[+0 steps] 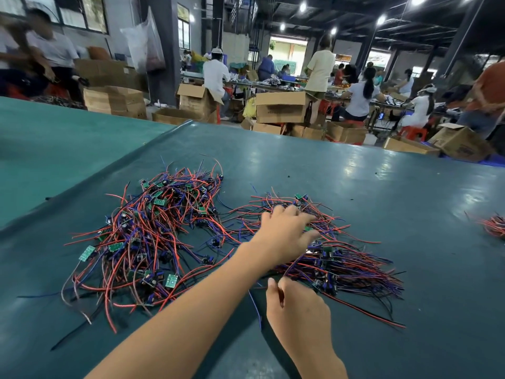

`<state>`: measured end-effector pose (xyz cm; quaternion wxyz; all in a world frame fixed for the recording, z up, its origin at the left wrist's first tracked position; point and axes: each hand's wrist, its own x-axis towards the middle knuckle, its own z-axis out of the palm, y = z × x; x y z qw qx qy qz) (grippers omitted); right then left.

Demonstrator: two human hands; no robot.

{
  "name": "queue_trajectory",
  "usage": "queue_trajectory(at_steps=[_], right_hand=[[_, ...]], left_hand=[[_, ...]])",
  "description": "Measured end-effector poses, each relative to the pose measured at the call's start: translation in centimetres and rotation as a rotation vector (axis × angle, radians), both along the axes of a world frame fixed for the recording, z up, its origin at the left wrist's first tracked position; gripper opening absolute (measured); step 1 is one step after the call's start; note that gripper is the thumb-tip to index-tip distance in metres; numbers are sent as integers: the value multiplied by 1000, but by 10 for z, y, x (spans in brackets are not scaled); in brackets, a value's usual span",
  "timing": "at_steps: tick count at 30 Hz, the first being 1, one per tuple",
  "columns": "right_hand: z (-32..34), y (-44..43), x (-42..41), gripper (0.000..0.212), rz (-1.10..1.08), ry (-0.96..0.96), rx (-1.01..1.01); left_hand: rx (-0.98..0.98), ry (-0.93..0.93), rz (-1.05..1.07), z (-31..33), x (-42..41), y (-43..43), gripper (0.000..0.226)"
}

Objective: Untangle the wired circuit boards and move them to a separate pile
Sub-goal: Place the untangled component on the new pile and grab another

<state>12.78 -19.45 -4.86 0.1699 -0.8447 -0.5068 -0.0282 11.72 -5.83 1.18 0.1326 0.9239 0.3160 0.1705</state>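
Note:
A big tangled heap (153, 236) of small green circuit boards with red, purple and black wires lies on the left of the dark green table (382, 187). To its right spreads a flatter pile of wired boards (341, 258). My left hand (284, 233) reaches across over this right pile, fingers spread and resting on the wires. My right hand (295, 307) sits at the pile's near edge, thumb and fingers pinched on a thin wire (281, 274).
A small bunch of red wires (494, 225) lies at the table's far right edge. A lighter green table (54, 138) adjoins on the left. Beyond the table stand cardboard boxes (281, 106) and several seated and standing people.

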Motion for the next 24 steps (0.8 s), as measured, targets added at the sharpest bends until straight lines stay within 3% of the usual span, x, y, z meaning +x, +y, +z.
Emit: queue_trajectory(at_steps=[4, 8, 11, 16, 19, 24], right_hand=[[-1, -2, -1, 44, 8, 28, 30], [5, -3, -3, 44, 17, 41, 58], [5, -3, -2, 46, 26, 91, 83], [4, -2, 0, 49, 25, 127, 120], [3, -3, 0, 49, 20, 131, 132], [3, -3, 1, 49, 16, 155, 152]], left_hand=[[27, 1, 167, 15, -52, 47, 44], [192, 374, 257, 19, -122, 91, 37], [198, 571, 242, 7, -165, 108, 31], [213, 520, 214, -26, -185, 107, 36], [168, 415, 243, -28, -185, 105, 44], [83, 403, 317, -27, -171, 98, 50]])
